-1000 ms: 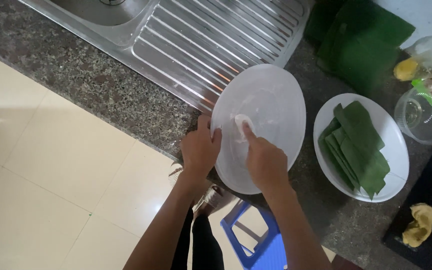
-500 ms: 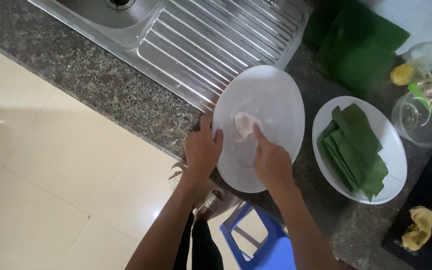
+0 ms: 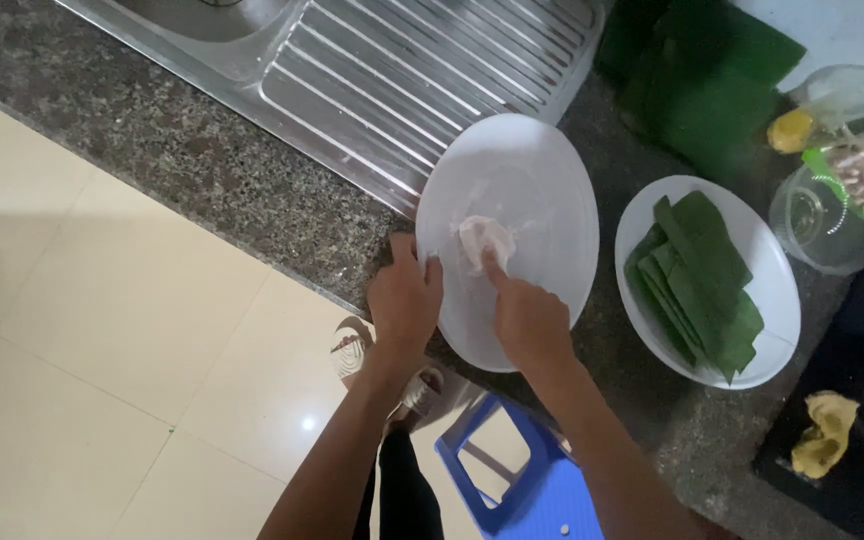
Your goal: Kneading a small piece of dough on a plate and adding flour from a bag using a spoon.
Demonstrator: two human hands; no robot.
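A large white oval plate [image 3: 532, 180] lies on the dark granite counter [image 3: 202, 160]. My left hand [image 3: 404, 300] grips the plate's near rim, thumb over the edge. My right hand [image 3: 527, 318] presses its fingertips on a small crumpled white tissue [image 3: 482, 238] lying on the plate's surface. Both forearms reach up from the bottom of the view.
A steel sink drainboard [image 3: 432, 60] lies behind the plate. To the right stands a white bowl [image 3: 777, 300] with folded green leaves [image 3: 702, 280]. More dark leaves [image 3: 702, 80], a clear glass bowl [image 3: 827, 225] and a yellow cloth [image 3: 822, 430] lie further right. Below is a blue stool [image 3: 522, 490].
My right hand has slid the tissue a little across the plate. The left hand stays on the rim.
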